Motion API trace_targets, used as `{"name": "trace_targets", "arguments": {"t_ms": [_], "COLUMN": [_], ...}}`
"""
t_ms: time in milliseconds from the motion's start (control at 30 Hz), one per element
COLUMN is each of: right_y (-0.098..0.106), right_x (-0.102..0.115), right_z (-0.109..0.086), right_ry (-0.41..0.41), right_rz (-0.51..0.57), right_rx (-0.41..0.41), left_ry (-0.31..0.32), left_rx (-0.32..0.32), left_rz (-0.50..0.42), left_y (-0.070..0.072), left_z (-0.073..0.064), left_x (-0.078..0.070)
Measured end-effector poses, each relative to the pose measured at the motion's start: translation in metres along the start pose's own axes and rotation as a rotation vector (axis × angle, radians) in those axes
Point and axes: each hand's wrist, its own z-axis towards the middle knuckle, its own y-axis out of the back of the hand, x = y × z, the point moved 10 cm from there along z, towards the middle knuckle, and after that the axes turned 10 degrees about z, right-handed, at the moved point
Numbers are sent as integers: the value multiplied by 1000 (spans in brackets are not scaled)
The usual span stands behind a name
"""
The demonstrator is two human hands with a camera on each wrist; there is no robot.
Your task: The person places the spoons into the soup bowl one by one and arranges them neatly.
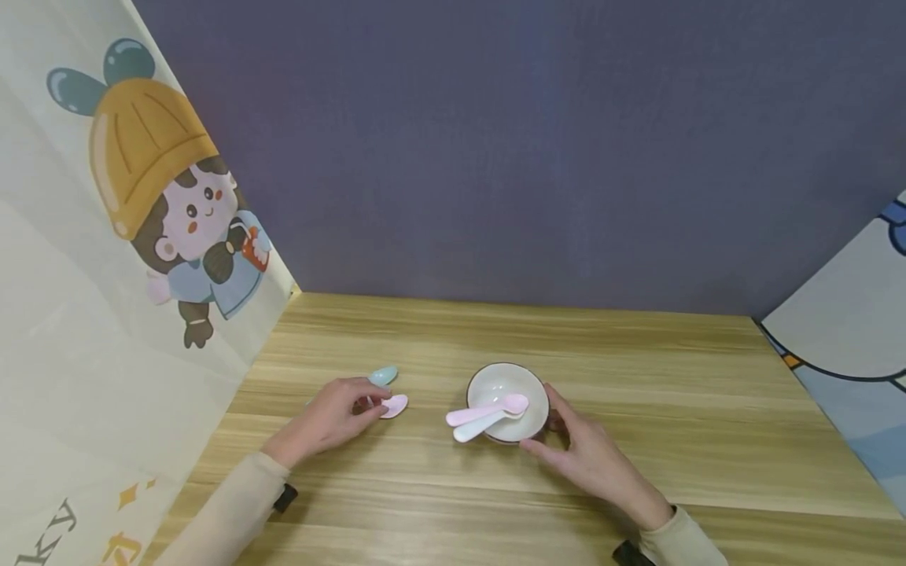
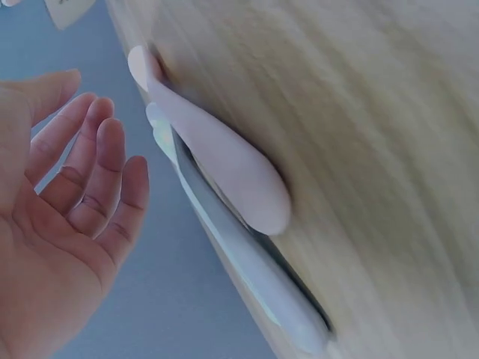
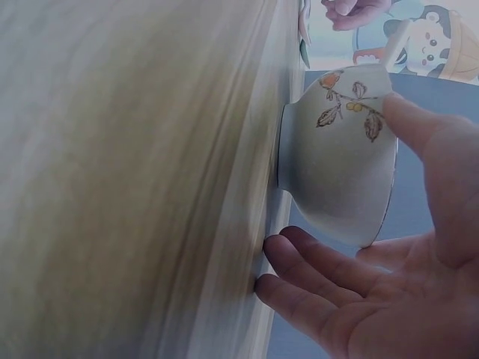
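My left hand (image 1: 338, 417) hovers over a pink spoon (image 1: 395, 406) and a pale blue-green spoon (image 1: 384, 375) on the table. In the left wrist view its loosely bent fingers stand apart from the pink spoon and the blue-green spoon (image 2: 247, 262). With thumb and index finger at its side, my right hand (image 1: 591, 460) holds a white bowl (image 3: 340, 176), upright on the table and painted with a leafy sprig. Inside the bowl lie another pink spoon (image 1: 513, 404) and a white spoon (image 1: 477, 426), their handles jutting over the left rim.
The wood-grain table (image 1: 425, 503) meets a dark blue-grey panel (image 1: 495, 157) at the back. To the left hangs a pale sheet with a cartoon figure (image 1: 205, 212); a printed panel (image 1: 842, 330) stands at the right.
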Motion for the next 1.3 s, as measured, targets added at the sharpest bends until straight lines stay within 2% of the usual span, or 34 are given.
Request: {"name": "trace_targets", "arguments": {"t_ms": [100,267,767,1300], "right_y": [0,0,0,-1], "right_x": [0,-1,1,0], "right_z": [0,-1,-1,-1], "right_ry": [-3,-12,4,-15], "right_rz": [5,10,-4,-17], "right_rx": [-3,0,-12,-6], "left_ry": [-9,14,17,106], "left_rx": [10,23,-42,-81], "left_rz": [6,6,52,86], "left_y": [0,2,14,27], "left_z": [-2,-4,-9,-12], "left_x": [1,6,20,40]}}
